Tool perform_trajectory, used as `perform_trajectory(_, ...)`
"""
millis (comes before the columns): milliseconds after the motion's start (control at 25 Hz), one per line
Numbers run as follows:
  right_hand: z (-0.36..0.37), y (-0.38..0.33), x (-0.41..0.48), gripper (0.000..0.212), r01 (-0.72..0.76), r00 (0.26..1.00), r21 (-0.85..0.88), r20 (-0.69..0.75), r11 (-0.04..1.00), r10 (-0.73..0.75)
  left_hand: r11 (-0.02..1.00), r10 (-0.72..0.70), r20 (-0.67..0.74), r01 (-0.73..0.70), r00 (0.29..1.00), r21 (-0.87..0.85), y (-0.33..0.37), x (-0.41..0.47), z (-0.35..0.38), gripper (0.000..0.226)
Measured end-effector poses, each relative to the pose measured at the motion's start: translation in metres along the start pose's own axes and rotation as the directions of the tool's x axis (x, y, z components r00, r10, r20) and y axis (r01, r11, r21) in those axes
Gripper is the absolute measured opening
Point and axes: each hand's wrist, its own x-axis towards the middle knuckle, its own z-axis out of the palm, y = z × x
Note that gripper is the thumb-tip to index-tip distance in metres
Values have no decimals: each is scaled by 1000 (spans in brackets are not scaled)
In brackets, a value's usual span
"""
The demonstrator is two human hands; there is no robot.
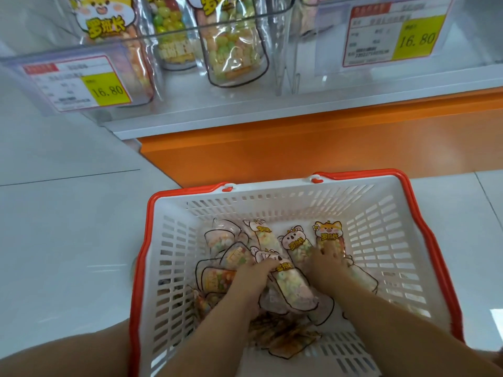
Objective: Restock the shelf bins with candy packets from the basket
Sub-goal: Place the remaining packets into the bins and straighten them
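Head view, looking down. Low in the frame I have both hands inside the white, red-rimmed basket (424, 213) on the floor. My left hand (253, 277) curls its fingers round a candy packet (291, 287) at centre. My right hand (325, 263) lies on an orange-cat packet (328, 235) just beside it; I cannot tell whether it grips. Many packets lie loose in the basket, so I judge restocking far from finished. Along the top edge, the clear shelf bins (275, 36) hold only a few packets behind yellow price tags (79, 83).

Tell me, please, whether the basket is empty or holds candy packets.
Not empty: candy packets lie in the basket, the left hand grips one, and the right hand rests on another.
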Motion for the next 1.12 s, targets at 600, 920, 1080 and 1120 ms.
perform_trajectory(600, -3, -22, 34, 85, -40, 999, 279, -18, 959, 47, 762, 513, -41, -433, 857, 482, -13, -8, -42, 22)
perform_trajectory(920, -15, -35, 6, 18, 166, 954, 405, -297, 899, -42, 720, 552, -28, -459, 834, 521, -8, -16, -35, 19)
perform_trajectory(1080, -49, -24, -29, 13, 266, 906, 433, -416, 861, -70, 661, 606, -24, -487, 795, 571, -2, -24, -33, 18)
perform_trajectory(1120, -60, -21, -41, 13, 300, 896, 468, -436, 831, -78, 657, 616, -28, -493, 788, 571, 0, -29, -33, 17)
